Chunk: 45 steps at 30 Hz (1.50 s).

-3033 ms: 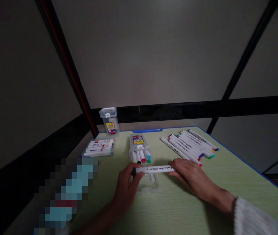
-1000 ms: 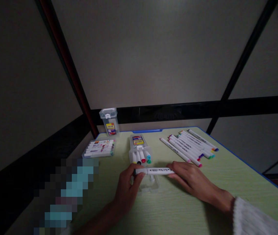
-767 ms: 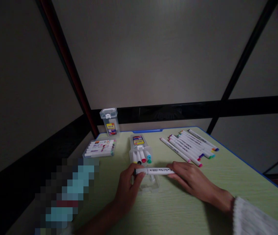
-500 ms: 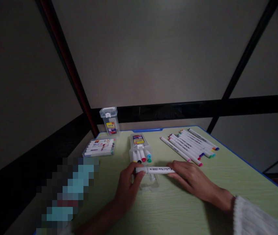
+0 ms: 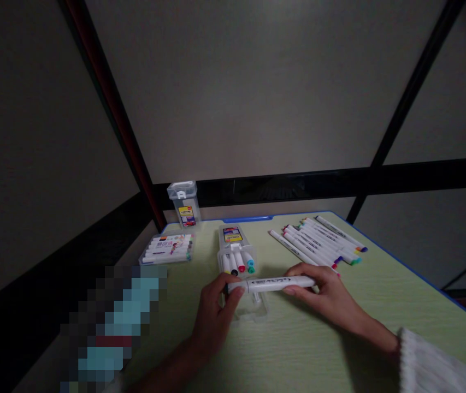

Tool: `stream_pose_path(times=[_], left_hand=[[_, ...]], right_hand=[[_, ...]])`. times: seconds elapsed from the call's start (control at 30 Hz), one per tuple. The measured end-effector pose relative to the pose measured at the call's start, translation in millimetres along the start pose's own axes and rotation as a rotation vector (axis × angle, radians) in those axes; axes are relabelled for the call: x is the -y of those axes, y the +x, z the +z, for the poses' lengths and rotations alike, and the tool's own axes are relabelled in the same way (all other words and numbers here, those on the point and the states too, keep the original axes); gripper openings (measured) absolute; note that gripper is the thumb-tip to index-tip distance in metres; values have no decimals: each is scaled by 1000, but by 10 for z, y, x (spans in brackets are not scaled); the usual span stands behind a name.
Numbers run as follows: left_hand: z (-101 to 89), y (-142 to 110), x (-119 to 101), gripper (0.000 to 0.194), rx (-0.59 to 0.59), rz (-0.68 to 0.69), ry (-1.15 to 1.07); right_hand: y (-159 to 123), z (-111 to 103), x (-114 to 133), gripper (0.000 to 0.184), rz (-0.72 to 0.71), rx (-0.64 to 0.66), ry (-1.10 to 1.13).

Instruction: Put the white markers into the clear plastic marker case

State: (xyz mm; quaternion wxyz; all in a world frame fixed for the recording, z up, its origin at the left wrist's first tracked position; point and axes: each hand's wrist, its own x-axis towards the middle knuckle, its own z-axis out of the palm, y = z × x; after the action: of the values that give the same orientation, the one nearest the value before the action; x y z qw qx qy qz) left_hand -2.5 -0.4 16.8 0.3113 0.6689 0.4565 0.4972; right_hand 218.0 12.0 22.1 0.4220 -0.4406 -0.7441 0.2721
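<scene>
The white marker [image 5: 273, 283] lies crosswise, left to right, just on the near side of the pens in the open case [image 5: 231, 234], its left end pinched by the left hand [image 5: 210, 314] and its right part between the right hand's [image 5: 335, 301] thumb and fingers, so both hands are equally near.

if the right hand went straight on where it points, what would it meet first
Probably the left hand, at the dark-capped end of the held marker, though depth is unclear.
</scene>
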Motion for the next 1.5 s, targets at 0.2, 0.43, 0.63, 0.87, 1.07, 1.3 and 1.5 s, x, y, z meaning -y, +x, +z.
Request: stream_pose_path(times=[0.2,0.43,0.63,0.87,1.07,1.3,1.5], left_hand=[[22,-25,31,16,29,18,23],[37,-30,55,22,85,-12,-66],[53,-49,79,31,83,-43,-154],[46,-36,46,34,60,-47,-167],[36,-20,-9,30,35,-36,-132],[29,-63,32,24,20,-22,-82],[56,-59,31,20,-25,-31,-98]], right_hand=[[32,21,1,23,187,-140,418],[14,54,50,25,243,-141,701],[35,55,94,24,252,-156,867],[50,59,70,23,259,-165,877],[58,62,70,25,278,-183,862],[72,59,81,25,304,-224,812],[88,68,42,28,318,-274,791]])
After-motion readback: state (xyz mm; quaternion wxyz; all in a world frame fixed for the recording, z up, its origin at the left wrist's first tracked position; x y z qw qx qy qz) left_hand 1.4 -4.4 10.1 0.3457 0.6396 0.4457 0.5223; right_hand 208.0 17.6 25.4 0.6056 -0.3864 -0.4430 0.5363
